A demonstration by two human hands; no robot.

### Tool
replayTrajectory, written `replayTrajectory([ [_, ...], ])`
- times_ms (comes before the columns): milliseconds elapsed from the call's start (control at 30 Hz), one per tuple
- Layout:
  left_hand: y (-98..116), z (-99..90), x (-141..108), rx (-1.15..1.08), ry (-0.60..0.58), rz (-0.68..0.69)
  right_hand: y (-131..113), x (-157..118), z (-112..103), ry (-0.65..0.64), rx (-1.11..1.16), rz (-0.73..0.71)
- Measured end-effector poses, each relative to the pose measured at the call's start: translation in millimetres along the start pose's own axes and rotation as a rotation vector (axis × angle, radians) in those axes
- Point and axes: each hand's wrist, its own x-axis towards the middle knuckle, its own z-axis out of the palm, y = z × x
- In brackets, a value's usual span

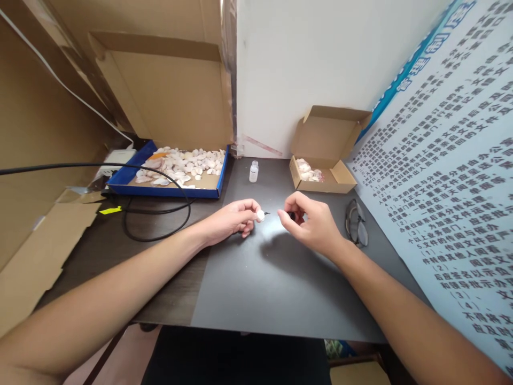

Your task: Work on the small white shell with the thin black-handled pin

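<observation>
Between the thumb and fingers of my left hand [234,220] is a small white ribbed shell [261,216], held above the grey mat. Facing it from the right, my right hand [308,218] is closed round a small black cap [292,216], mostly covered by the fingers. A thin dark tip [267,213] shows in the gap between the hands, close to the shell. Behind the hands a small open bottle [254,172] with whitish contents stands upright on the mat.
A blue-edged box [164,191] of many shells lies back left. An open cardboard box [324,187] with shells stands back right. Glasses [356,223] lie right of my right hand. A black cable [158,239] loops on the left, near a yellow tag [110,210].
</observation>
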Motion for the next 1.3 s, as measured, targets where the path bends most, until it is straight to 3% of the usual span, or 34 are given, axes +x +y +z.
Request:
replayTrajectory([
  [133, -1.1, -0.2, 0.4, -0.01, 0.007, 0.006, -1.7, -0.9, 0.3, 0.0, 0.067, -0.023],
  [267, -1.9, -0.6, 1.1, -0.011, 0.012, 0.009, 1.9, 0.0, 1.8, -0.051, -0.01, 0.025],
  [433, -1.8, -0.3, 1.3, -0.014, 0.017, 0.008, 0.7, -0.9, 1.6, 0.005, 0.036, 0.003],
  [600, -0.2, 0.8, 0.7, -0.011, 0.038, -0.008, 1.7, -0.4, 1.5, -0.027, 0.018, -0.005],
  [800, 2.0, 2.9, 0.6, -0.023, 0.046, -0.024, 1.4, 1.9, -5.7, 0.079, 0.049, 0.024],
  [900, 2.5, 3.2, 0.7, -0.032, 0.05, -0.034, 1.4, 0.6, -4.6, 0.042, 0.124, 0.02],
  [1033, 2.3, 2.2, 1.2, -0.026, 0.04, -0.044, 6.0, -0.2, 0.4, -0.024, 0.009, 0.055],
  [1300, 3.0, 1.7, 0.3, -0.021, 0.035, -0.037, 4.8, -0.3, 2.2, 0.015, 0.096, 0.018],
])
